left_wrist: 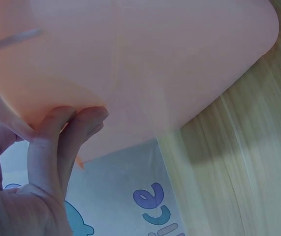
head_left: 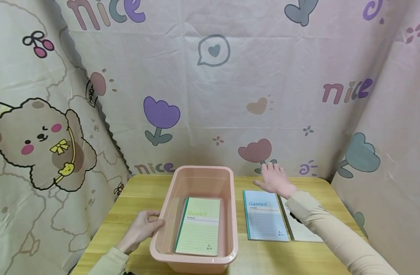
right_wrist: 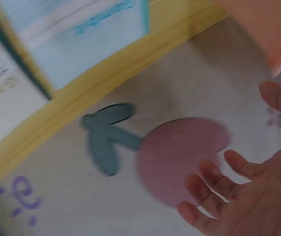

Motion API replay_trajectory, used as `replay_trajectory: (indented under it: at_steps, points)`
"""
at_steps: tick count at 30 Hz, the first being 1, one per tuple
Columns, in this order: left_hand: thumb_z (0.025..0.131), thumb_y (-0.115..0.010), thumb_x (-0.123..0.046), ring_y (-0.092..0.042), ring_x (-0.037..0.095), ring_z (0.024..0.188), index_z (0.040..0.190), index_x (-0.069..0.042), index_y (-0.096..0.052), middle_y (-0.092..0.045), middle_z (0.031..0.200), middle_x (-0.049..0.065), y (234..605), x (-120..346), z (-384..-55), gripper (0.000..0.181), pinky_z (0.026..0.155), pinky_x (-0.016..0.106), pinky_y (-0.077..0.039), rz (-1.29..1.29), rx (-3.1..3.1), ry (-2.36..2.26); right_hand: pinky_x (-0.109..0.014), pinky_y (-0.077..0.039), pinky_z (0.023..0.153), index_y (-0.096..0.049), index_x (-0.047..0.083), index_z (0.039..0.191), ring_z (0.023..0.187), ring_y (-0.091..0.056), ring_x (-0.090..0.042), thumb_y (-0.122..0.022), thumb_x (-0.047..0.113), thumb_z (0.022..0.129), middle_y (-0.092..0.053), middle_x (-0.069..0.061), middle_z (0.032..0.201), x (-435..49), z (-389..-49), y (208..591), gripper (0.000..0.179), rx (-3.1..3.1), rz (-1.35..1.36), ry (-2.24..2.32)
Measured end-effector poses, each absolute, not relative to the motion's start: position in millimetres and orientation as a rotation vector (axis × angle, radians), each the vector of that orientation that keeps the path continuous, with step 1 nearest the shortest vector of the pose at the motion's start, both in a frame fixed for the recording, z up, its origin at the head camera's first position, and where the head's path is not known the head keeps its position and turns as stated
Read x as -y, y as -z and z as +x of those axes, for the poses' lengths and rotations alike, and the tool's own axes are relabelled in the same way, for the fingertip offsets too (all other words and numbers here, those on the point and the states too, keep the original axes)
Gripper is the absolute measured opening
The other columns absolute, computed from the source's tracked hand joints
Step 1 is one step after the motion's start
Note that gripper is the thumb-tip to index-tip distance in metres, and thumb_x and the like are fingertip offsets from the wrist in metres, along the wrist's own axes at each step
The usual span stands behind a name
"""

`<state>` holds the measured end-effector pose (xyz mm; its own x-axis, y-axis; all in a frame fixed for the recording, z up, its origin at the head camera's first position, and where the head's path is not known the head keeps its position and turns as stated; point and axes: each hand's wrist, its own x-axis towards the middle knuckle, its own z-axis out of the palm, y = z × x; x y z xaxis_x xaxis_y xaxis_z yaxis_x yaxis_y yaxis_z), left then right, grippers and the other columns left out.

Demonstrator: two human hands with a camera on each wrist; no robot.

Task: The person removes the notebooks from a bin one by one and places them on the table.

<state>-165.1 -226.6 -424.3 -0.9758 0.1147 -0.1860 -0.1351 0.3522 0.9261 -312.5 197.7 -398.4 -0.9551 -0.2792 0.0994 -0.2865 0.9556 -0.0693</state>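
A pink plastic tub point(head_left: 196, 259) stands on the table with a green notebook point(head_left: 199, 229) lying flat inside it. My left hand point(head_left: 141, 229) pinches the tub's left rim, thumb on one side of the wall and fingers on the other, as the left wrist view also shows with the left hand point(left_wrist: 46, 162). To the right of the tub lies a blue notebook point(head_left: 266, 219). My right hand point(head_left: 275, 179) is raised over its far end, fingers spread and holding nothing; the right wrist view shows the same hand point(right_wrist: 248, 196). Under the right forearm, a white notebook point(head_left: 304, 228) is partly hidden.
The wooden table point(head_left: 127, 198) ends at the back against a patterned cloth point(head_left: 210, 95), which also hangs at both sides. The tub's walls rise high beside the blue notebook.
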Motion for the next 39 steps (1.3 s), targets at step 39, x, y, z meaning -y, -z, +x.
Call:
replay_trajectory:
  at_steps: [39]
  points:
    - [0.092,-0.055,-0.004,-0.076,0.031,0.088,0.13,0.028,-0.043,-0.071,0.105,0.035,427,229,-167,0.051,0.072,0.036,-0.066,0.01,-2.379,-1.671,-0.047,-0.048,0.105,-0.049,0.003,0.134,0.122,-0.052,-0.032,-0.063,0.061,0.089,-0.057,-0.014,0.127,-18,-279,364,0.074,3.126,0.653,-0.143]
